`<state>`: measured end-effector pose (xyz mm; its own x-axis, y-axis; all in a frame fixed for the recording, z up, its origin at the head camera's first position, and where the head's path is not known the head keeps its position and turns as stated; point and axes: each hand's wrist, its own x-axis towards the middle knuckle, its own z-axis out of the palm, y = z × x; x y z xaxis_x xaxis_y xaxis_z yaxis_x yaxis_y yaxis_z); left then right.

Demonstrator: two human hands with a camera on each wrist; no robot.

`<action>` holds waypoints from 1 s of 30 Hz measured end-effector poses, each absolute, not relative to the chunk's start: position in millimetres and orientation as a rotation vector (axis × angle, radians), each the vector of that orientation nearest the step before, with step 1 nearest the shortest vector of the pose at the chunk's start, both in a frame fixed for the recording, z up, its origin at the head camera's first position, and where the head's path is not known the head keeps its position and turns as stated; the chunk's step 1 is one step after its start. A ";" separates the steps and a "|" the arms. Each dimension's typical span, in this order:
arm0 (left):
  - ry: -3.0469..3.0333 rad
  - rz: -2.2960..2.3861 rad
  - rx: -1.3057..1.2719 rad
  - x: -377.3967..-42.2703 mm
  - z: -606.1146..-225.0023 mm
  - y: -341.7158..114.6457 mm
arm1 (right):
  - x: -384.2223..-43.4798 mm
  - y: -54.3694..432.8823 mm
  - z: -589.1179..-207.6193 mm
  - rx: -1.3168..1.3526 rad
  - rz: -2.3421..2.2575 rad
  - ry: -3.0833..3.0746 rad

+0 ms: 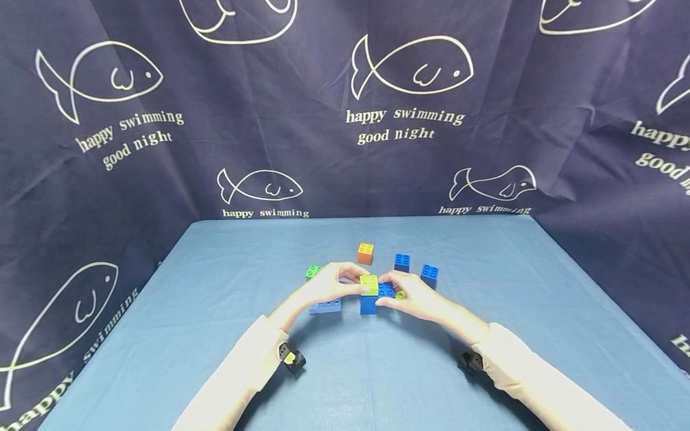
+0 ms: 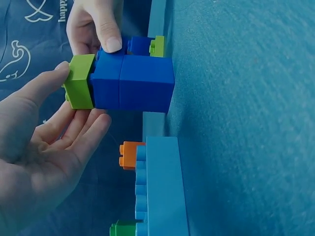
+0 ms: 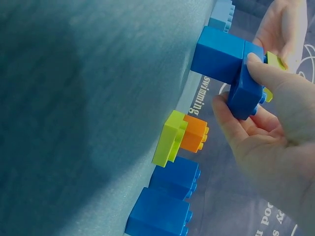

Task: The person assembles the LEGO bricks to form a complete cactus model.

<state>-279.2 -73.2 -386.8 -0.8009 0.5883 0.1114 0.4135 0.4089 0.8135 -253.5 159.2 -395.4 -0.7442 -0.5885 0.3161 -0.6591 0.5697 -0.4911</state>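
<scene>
A lime green toy brick [image 1: 369, 284] sits at the top of a small stack of blue bricks. My left hand [image 1: 329, 282] pinches this lime brick between thumb and fingers. In the left wrist view it leans slightly, with a narrow gap and studs showing under it. Below it lies a long blue brick [image 3: 246, 88], its right end overhanging. My right hand [image 1: 412, 294] grips that end, thumb on the near side and fingers behind. A square blue brick [image 3: 219, 51] forms the base of the stack, close over the table.
A light blue long brick [image 1: 326, 307] and a green brick [image 1: 313, 272] lie by the left hand. Behind the stack stands an orange brick [image 1: 365, 253]. Toward the right are two blue bricks [image 1: 402, 262] and another lime brick [image 3: 170, 137], partly hidden by the right hand.
</scene>
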 end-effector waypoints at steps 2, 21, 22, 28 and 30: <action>2.479 1.339 0.890 -279.1 -387.2 -73.1 | -253.5 158.8 -395.3 1.074 0.909 -2.674; 2.451 1.354 0.907 -281.1 -388.0 -74.7 | -254.0 156.3 -394.3 1.066 0.911 -2.677; 2.445 1.359 0.909 -281.2 -388.0 -74.8 | -254.1 156.3 -394.4 1.065 0.912 -2.681; 2.442 1.354 0.900 -277.0 -383.0 -73.0 | -254.4 157.7 -395.1 1.055 0.893 -2.698; 2.443 1.355 0.897 -276.1 -381.8 -72.2 | -254.1 158.0 -394.9 1.052 0.888 -2.696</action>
<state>-276.1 -72.2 -381.8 -0.7936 0.5988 0.1080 0.4088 0.3933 0.8235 -254.1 158.0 -394.9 -0.7526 -0.5835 0.3050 -0.6506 0.5877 -0.4810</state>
